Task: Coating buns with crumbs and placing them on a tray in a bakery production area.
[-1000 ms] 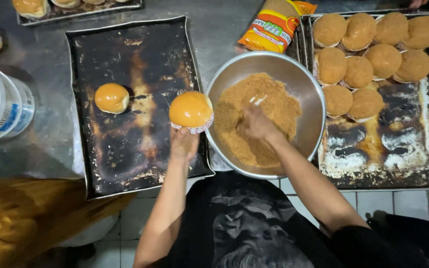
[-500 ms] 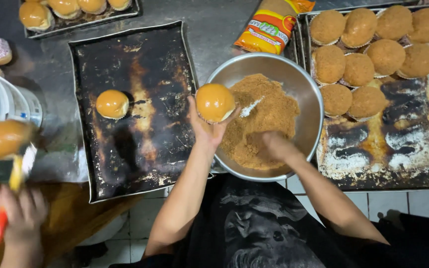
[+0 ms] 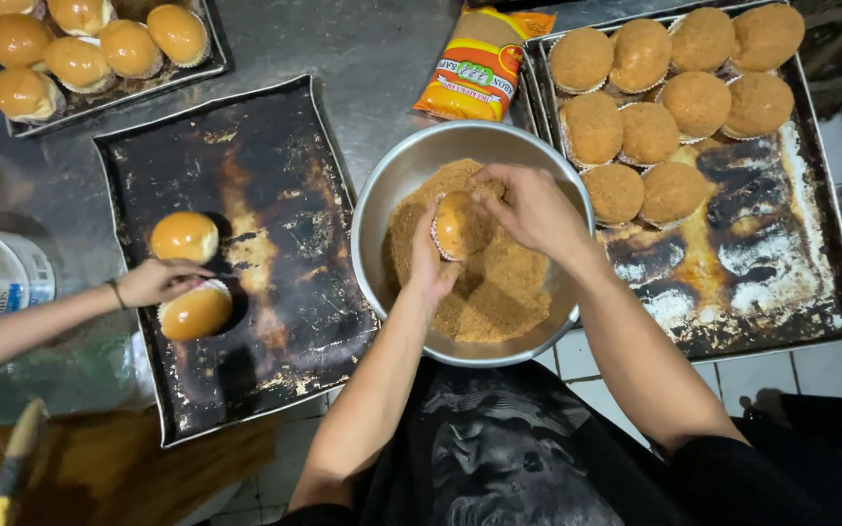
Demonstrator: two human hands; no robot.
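My left hand cups the bun over the bowl, fingers closed on its paper base. Right hand pinches at its top, probably pressing crumbs on. Coating step. Next: full cover, then onto the right tray. Co-worker's hand sets a glazed bun on the left tray.

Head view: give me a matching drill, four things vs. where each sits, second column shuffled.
Things:
1. crumb-coated buns
2. bun in paper cup
3. orange packet
4. two glazed buns

Places:
A. on the dark middle tray, by a co-worker's hand
B. on the right tray
C. on the counter behind the steel bowl
D. over the crumbs, between left hand and right hand

Pairs: 1-B, 2-D, 3-C, 4-A
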